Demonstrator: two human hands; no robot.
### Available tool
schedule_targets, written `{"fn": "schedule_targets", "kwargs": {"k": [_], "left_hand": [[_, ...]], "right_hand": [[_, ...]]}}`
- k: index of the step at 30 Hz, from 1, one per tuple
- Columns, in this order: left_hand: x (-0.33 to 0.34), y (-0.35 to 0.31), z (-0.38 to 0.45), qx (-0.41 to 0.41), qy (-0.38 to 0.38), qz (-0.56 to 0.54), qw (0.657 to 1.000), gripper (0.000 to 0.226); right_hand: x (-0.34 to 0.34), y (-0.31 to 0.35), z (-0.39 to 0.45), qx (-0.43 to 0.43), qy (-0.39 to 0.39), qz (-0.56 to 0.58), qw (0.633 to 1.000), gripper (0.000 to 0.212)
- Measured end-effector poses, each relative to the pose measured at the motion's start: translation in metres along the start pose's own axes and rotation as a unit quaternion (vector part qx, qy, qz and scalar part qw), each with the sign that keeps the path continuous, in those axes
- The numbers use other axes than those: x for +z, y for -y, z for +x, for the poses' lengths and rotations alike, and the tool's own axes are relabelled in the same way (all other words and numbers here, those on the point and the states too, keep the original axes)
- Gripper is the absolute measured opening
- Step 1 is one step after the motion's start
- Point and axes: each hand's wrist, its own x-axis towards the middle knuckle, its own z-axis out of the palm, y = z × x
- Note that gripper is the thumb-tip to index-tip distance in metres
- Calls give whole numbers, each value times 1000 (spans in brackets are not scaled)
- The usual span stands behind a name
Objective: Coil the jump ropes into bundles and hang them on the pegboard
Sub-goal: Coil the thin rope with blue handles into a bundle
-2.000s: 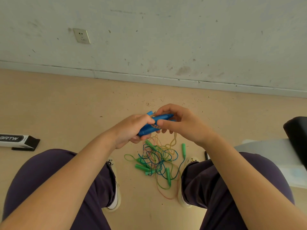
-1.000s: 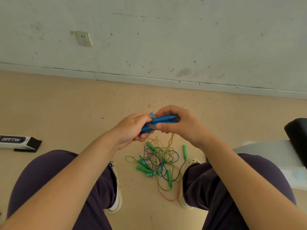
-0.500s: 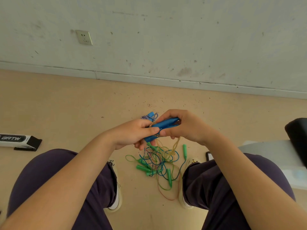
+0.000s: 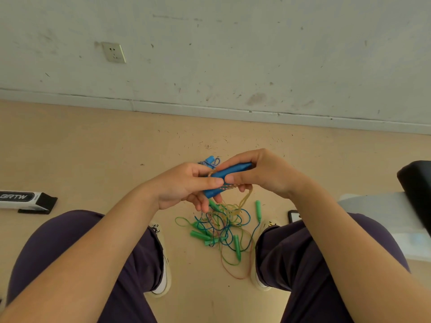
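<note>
Jump rope handles [image 4: 229, 176], blue, sit pinched between our left hand [image 4: 184, 187] and right hand [image 4: 261, 173], both closed on them, yellow cord [image 4: 245, 199] trailing into floor tangle [image 4: 221, 227] (several ropes mixed). Risk: pulling drags neighbours up, knots tighten, wrap slips.

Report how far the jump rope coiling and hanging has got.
Done: nothing finished is visible; no pegboard or hung bundle is in view. In hand: the left hand and right hand together hold the blue handles, with tan cord wrapped around them and trailing down. Left: the tangled pile of green-handled ropes on the floor between the feet needs separating, coiling and hanging.
</note>
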Motion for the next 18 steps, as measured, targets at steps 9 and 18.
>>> {"fn": "schedule_targets", "kwargs": {"k": [9, 18], "left_hand": [[-1, 3, 7, 104, -125, -61, 985, 38], [-2, 4, 7, 135, -168, -79, 973, 32]], "right_hand": [[12, -7, 8, -20, -57, 132, 989, 22], [30, -3, 13, 8, -114, -55, 992, 18]]}}
